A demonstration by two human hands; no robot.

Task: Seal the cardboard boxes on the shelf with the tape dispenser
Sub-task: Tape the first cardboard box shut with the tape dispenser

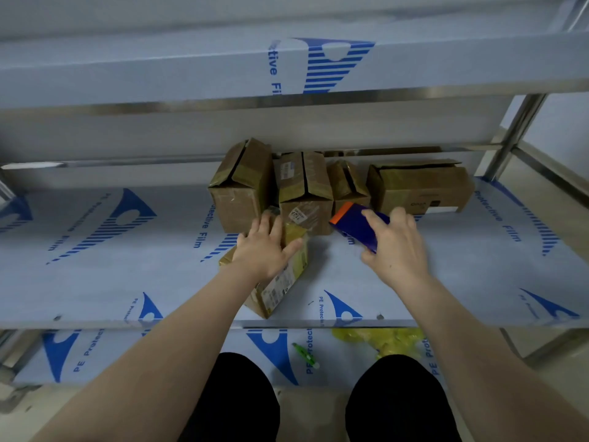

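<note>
Now left hand (263,250) on box (280,291) — right hand (396,247), dispenser (353,223)

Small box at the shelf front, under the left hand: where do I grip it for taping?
Grip the small box across its narrow width, from above and the left. It lies flat, long sides free, and the right hand holds the tape dispenser to its right.

The light is soft, cool and rather dim, giving a pale glare along the metal front edge of the upper shelf (191,106), only weak shadows between the boxes (304,183), a slight blur everywhere, and straight lines that bend toward the outer borders of the view.
</note>
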